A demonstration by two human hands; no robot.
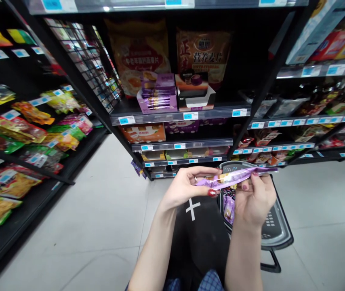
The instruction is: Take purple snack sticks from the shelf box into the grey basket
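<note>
A long, slim purple stick packet (236, 176) with a yellowish picture on it is stretched between my two hands, tilted slightly up to the right. My left hand (187, 186) is closed on its left end, thumb below and fingers above. Its right part is pinched by my right hand (255, 196), thumb on the near side. Below them on the floor stands a dark grey shopping basket (284, 238), partly hidden by my right hand and forearm. Similar purple packets (229, 208) lie inside it.
Ahead, a black shelf holds an open purple display box (157, 103) of similar packets, a black-and-white box (195, 99) and large cereal bags (204, 52) behind. Snack racks (27, 137) stand on the left. More shelves (312, 121) run along the right. The basket's handle (272, 266) lies near the floor.
</note>
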